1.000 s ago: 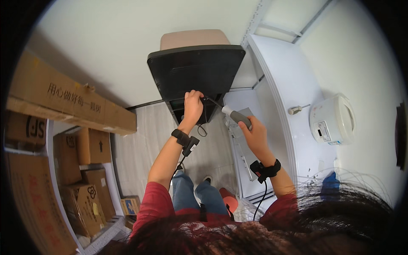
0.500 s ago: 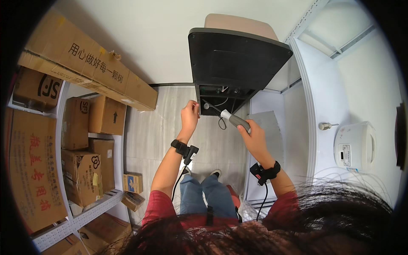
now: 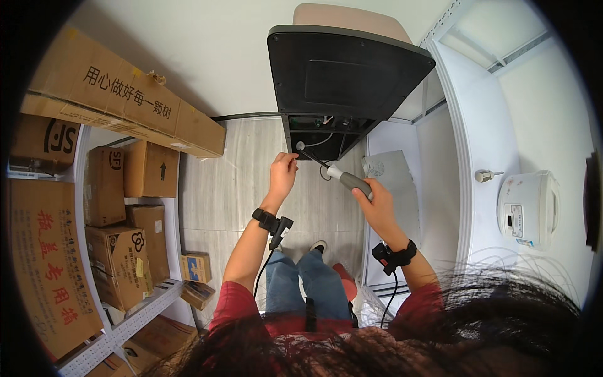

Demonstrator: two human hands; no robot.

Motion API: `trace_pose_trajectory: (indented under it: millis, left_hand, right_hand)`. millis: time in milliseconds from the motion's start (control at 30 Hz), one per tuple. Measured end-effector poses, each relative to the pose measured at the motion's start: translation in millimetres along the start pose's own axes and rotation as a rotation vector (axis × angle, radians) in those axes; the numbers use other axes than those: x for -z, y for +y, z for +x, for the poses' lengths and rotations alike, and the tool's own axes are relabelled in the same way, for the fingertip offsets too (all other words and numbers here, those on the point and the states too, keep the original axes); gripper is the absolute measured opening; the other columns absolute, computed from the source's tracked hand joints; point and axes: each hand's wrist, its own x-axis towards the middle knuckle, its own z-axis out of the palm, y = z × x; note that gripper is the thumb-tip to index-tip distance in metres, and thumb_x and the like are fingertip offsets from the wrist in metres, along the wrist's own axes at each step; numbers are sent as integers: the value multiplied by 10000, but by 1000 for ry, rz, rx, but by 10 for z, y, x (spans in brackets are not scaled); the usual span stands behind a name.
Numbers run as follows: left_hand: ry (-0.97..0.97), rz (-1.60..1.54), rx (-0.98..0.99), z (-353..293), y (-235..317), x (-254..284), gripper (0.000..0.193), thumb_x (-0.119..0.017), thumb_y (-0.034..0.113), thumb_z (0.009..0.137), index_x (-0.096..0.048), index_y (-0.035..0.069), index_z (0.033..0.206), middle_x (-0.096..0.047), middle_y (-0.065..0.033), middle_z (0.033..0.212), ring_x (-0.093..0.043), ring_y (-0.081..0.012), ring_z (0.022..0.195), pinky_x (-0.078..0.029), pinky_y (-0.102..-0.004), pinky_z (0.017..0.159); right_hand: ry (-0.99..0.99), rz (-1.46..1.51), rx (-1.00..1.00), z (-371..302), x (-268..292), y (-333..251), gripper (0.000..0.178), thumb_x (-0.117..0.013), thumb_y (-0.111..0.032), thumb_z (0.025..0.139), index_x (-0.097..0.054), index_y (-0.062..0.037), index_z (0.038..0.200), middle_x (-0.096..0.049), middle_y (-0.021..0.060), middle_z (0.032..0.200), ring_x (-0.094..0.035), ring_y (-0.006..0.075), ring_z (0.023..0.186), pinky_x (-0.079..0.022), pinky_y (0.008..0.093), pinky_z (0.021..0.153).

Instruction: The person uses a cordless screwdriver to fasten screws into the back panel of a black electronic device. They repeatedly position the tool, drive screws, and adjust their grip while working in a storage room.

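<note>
In my right hand point(image 3: 380, 210) is a screwdriver point(image 3: 355, 183) with a thick grey handle and white collar. Its dark shaft slants up and left to the lower left part of a black cabinet point(image 3: 352, 74). My left hand point(image 3: 284, 174) is beside that corner, fingertips pinched together near the screwdriver's tip; whether something small is between them is too small to tell. The cabinet's lower compartment point(image 3: 314, 139) is uncovered, showing a green board, wires and a small round pale part point(image 3: 300, 146). Behind the black face is a beige top point(image 3: 352, 20).
A grey flat panel point(image 3: 392, 188) lies to the right of the cabinet. A white rice cooker point(image 3: 527, 208) and a small screwdriver point(image 3: 487, 176) are on the right shelf. Cardboard boxes point(image 3: 151, 168) fill the left shelving, below a long carton point(image 3: 135, 103). A red stool point(image 3: 344, 281) is by my legs.
The cabinet and shelves have shifted in view as my head moved. Both hands are now slightly lower relative to the cabinet, the screwdriver still in my right hand.
</note>
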Motion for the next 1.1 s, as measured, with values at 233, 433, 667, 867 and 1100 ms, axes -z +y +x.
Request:
trace_pose_trajectory:
  millis: [233, 433, 667, 867, 1100]
  left_hand:
    - [27, -83, 69, 10, -21, 48, 120, -538, -43, 847, -621, -20, 930, -602, -123, 847, -647, -198, 671, -508, -301, 591]
    - [32, -16, 43, 12, 112, 117, 108, -581, -28, 817, -577, 1, 921, -621, -119, 815, -646, -203, 676, -509, -312, 605]
    - [64, 38, 18, 8, 102, 150, 114, -587, -41, 796, -571, 15, 894, -626, -115, 816, -645, -219, 681, -504, -324, 611]
    - [73, 63, -11, 15, 97, 159, 117, -582, -61, 776, -576, 17, 863, -626, -108, 823, -647, -224, 698, -501, -324, 613]
    - [71, 66, -33, 1, 112, 145, 120, -573, -85, 761, -584, 12, 829, -623, -106, 808, -652, -230, 698, -499, -328, 602]
  right_hand:
    - [10, -59, 100, -9, 13, -141, 279, -665, -220, 823, -595, 25, 935, -596, 165, 703, -567, 260, 583, -433, 334, 536]
    - [23, -83, 108, 4, -3, -229, 269, -674, -224, 809, -605, 18, 903, -595, 161, 679, -568, 273, 562, -432, 341, 527]
    - [-4, -110, 105, 2, 20, -336, 289, -682, -256, 800, -605, 2, 906, -618, 184, 728, -599, 350, 616, -469, 386, 543]
    - [-6, -104, 111, -21, 39, -378, 282, -681, -249, 803, -604, 4, 903, -617, 186, 726, -599, 350, 616, -467, 380, 540]
    - [11, -99, 119, -51, 47, -369, 296, -683, -250, 803, -607, 13, 915, -617, 190, 731, -594, 341, 600, -464, 373, 535]
